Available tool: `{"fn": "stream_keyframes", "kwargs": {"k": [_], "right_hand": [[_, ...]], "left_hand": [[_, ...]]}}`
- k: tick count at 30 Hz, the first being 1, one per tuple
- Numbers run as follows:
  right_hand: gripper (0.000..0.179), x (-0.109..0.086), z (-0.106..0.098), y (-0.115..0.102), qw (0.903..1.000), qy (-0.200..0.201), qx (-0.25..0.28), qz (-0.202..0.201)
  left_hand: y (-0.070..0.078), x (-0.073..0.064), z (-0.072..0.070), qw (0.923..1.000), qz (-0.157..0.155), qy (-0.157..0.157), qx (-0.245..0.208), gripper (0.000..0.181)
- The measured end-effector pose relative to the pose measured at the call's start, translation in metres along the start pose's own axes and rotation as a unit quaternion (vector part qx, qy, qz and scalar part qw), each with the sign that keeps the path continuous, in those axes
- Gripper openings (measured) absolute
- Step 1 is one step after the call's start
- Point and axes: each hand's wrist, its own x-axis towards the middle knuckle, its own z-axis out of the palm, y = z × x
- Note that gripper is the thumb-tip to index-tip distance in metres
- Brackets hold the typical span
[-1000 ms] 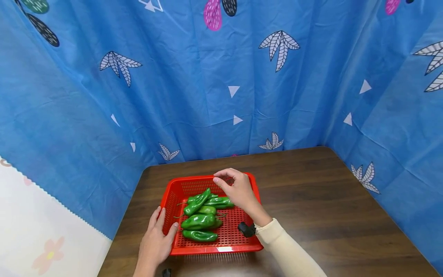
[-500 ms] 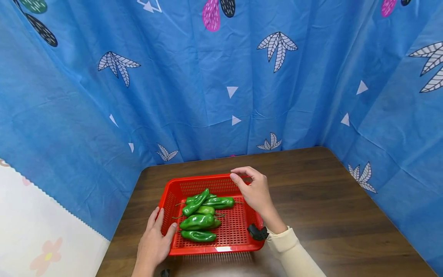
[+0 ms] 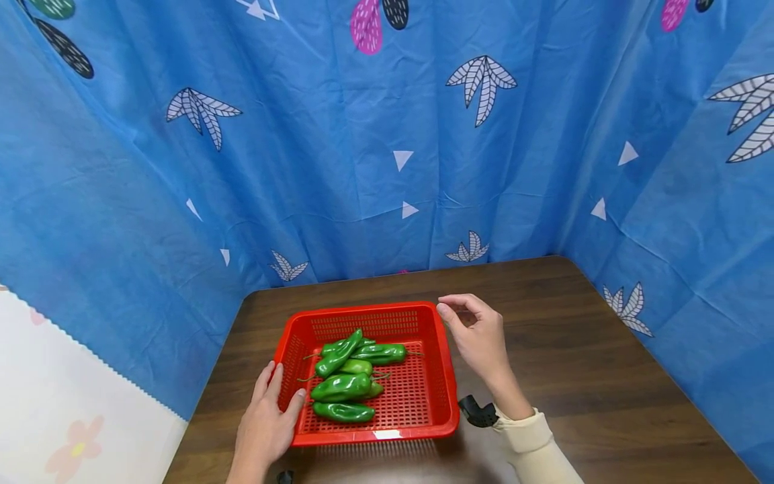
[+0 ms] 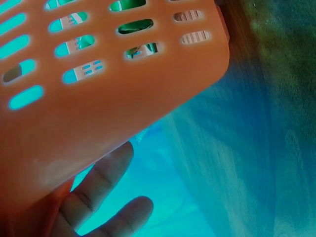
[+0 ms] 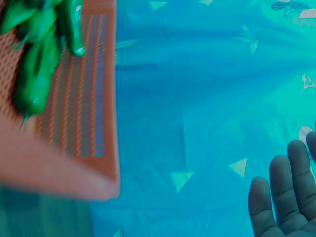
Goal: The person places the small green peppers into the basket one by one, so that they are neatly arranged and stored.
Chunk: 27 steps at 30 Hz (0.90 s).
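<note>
Several glossy green peppers lie heaped in the left and middle of a shallow red basket. In the head view my left hand holds the basket's left side, thumb over the rim and fingers along the outside. The left wrist view shows its extended fingers at the edge of the slotted wall. Just right of the basket's far right corner is my right hand, with nothing in it. Its thumb and index finger are bent toward each other. Its other fingers look nearly straight in the right wrist view.
The basket stands on a dark wood table. Blue patterned curtains hang behind and along both sides. A pale flowered cloth is at the lower left. A small black device sits at my right wrist.
My right hand has moved right, from above the basket's back edge to beyond its right rim. The left hand keeps its place on the basket, and the peppers lie as before.
</note>
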Motion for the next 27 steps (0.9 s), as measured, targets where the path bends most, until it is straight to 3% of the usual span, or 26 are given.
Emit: {"fn": "stream_keyframes", "kwargs": {"k": [5, 15, 20, 27], "right_hand": [[0.014, -0.007, -0.01, 0.035, 0.9997, 0.023, -0.011, 0.003], [0.013, -0.029, -0.024, 0.055, 0.9978, 0.05, -0.03, 0.032], [0.012, -0.037, -0.027, 0.063, 0.9938, 0.058, -0.093, -0.017], [0.018, -0.042, -0.03, 0.067, 0.9792, 0.069, -0.164, -0.097]], "left_hand": [[0.001, -0.002, -0.001, 1.0, 0.001, -0.004, -0.003, 0.078], [0.002, -0.003, -0.003, 0.9998, 0.008, 0.017, -0.002, 0.078], [0.003, -0.001, -0.005, 0.9998, 0.011, 0.016, -0.008, 0.078], [0.003, 0.0, -0.006, 0.9993, 0.023, 0.028, 0.0, 0.078]]}}
